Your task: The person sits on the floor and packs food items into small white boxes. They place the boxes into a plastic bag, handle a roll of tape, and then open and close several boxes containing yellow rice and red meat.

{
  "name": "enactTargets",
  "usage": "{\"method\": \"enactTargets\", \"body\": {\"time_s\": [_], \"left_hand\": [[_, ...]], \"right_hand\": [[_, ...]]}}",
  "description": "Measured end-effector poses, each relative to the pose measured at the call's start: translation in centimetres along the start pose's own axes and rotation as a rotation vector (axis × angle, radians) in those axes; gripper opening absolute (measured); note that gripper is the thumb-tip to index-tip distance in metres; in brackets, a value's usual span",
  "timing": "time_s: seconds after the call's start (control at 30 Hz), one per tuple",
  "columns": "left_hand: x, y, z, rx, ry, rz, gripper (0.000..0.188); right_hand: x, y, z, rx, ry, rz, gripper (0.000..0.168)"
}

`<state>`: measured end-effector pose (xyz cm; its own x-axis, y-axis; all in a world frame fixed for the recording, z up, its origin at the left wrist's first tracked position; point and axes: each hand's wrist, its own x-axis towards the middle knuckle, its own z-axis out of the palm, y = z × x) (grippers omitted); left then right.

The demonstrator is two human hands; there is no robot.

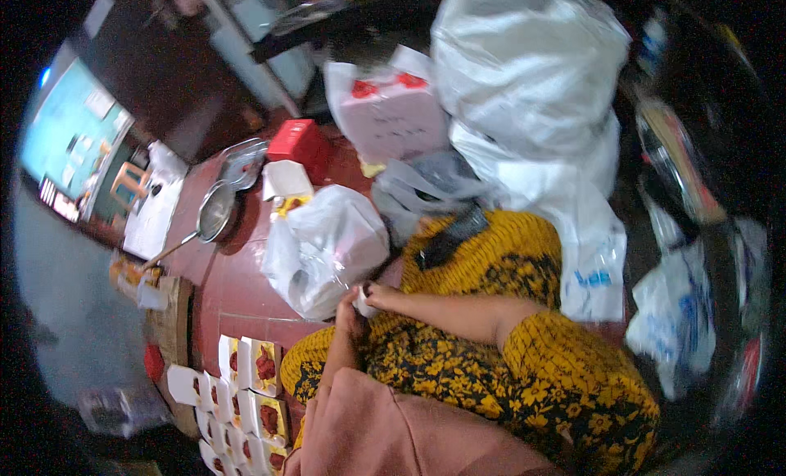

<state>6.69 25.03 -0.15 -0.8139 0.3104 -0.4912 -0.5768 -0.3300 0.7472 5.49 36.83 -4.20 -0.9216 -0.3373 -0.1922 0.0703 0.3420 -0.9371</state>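
My left hand (349, 319) and my right hand (382, 297) meet above my lap, fingers closed on a small white item (363, 304) between them. Whether this item is paper or part of a plastic bag is too blurred to tell. Just beyond the hands, a filled white plastic bag (338, 243) rests on the red tiled floor (245, 292). Open white food boxes (264, 408) stand in rows at the lower left, with yellow and dark red food inside.
A wire strainer (216, 212) with a wooden handle lies left of the bag. Behind are a red box (295, 146), a tied bag with a white box (393, 123), and a grey plastic bag (430, 181). Large white sacks (528, 71) rise at the back right. A wooden board (171, 322) lies left.
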Motion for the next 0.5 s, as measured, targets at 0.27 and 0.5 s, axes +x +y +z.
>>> {"method": "enactTargets", "body": {"time_s": [0.27, 0.5], "left_hand": [[-0.5, -0.4, -0.9, 0.119, 0.015, -0.012, 0.037], [-0.2, 1.2, 0.4, 0.206, -0.042, 0.001, 0.036]], "right_hand": [[-17.5, -9.4, -10.9, 0.178, 0.053, -0.762, 0.024], [-34.7, 0.2, -27.5, 0.223, 1.283, -0.237, 0.033]]}}
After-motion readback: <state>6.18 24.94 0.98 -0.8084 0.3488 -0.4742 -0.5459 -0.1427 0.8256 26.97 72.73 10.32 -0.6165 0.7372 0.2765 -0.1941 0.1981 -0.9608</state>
